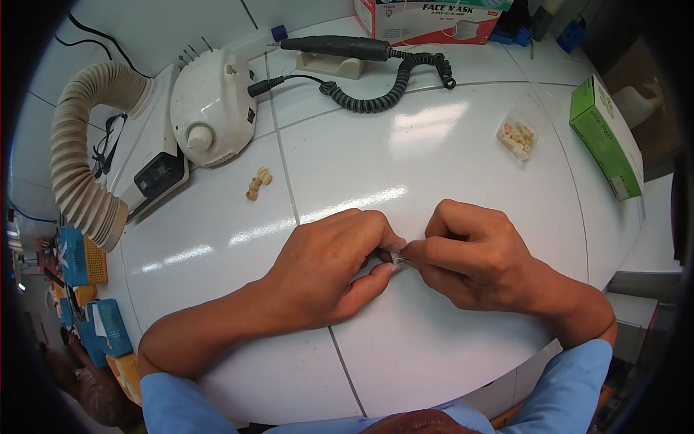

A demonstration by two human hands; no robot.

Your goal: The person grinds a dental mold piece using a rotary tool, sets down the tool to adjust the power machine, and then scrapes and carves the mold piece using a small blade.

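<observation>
1. Small pale piece (pixel 396 258) – between the two hands, above the near-middle part of the white tabletop (pixel 426 354); mostly covered by fingers, exact shape can't be told.
2. Left hand (pixel 329 264) – thumb and index finger pinch the piece at their tips; it sits right at the fingertip ends, on the hand's right side, barely sticking out.
3. Right hand (pixel 477 253) – fingers curled, thumb and index drawn in close at the piece's right side. Something thin and greyish shows at the tips; can't tell whether they pinch that or the piece itself.
4. Both forearms come in from the near side, blue sleeves (pixel 571 387) around the elbows.
5. Far left of the hands: little cluster of tan pieces (pixel 258 184) on the tabletop.
6. Far right: clear container (pixel 517 137) with small pale and pinkish bits inside.
7. Right edge: green box (pixel 606 134), tilted in view.
8. Far side: black handpiece (pixel 336 48) resting on a light cradle (pixel 329 66), coiled cord (pixel 376 103) to its right and nearer; mask box (pixel 434 22) beyond.
9. Far left: white rounded unit (pixel 210 108) with knob, ribbed hose (pixel 72 159) beside it.
10. Left edge: blue basket (pixel 112 325).
</observation>
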